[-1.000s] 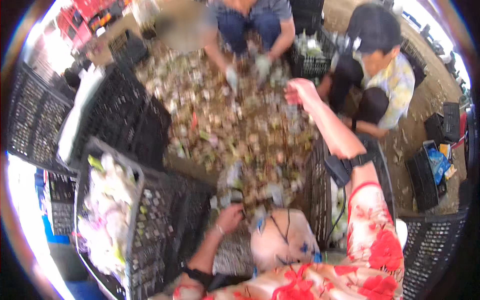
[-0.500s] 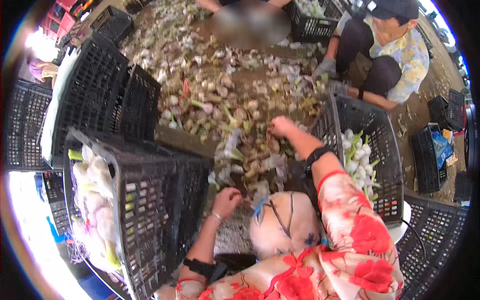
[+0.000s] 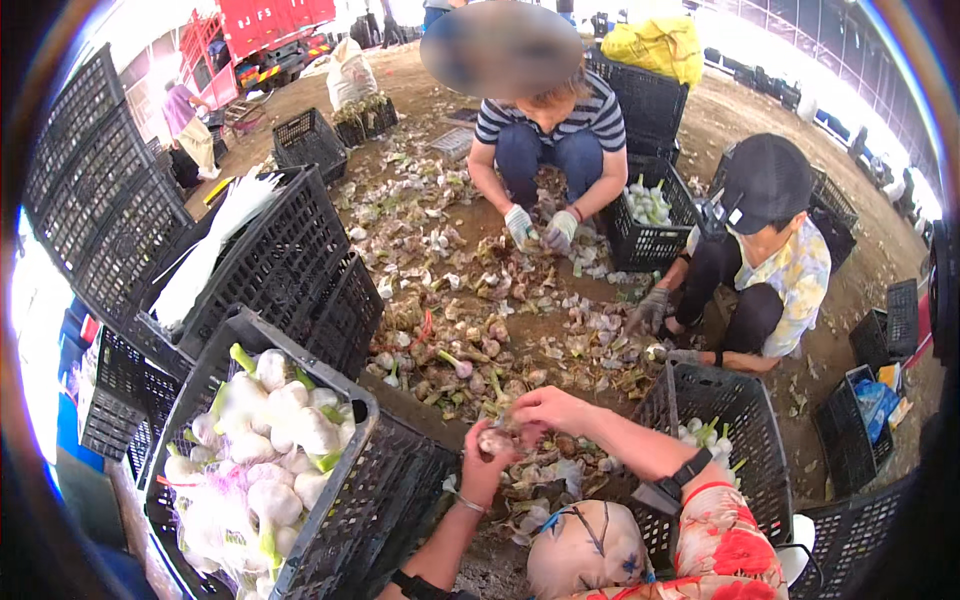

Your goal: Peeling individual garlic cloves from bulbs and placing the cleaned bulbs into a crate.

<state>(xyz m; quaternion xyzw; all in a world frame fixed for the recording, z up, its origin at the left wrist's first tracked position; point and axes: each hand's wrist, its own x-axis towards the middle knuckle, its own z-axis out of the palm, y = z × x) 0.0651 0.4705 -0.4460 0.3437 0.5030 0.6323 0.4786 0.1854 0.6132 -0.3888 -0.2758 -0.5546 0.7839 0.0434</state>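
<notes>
Dirt floor (image 3: 405, 75), scattered garlic (image 3: 463, 368), black crates (image 3: 295, 265), red truck (image 3: 285, 25)

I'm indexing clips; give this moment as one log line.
left hand: holds garlic bulb | right hand: close beside it | near-left crate: heaped with white bulbs

Over my feed I see a pale sleeve (image 3: 703, 535) with red flowers (image 3: 745, 550) and red edging (image 3: 708, 488), a black strap (image 3: 692, 467) carrying a dark box (image 3: 657, 497) on the right forearm (image 3: 632, 440), a black band (image 3: 412, 585) on the left, and a light bracelet (image 3: 470, 503).
</notes>
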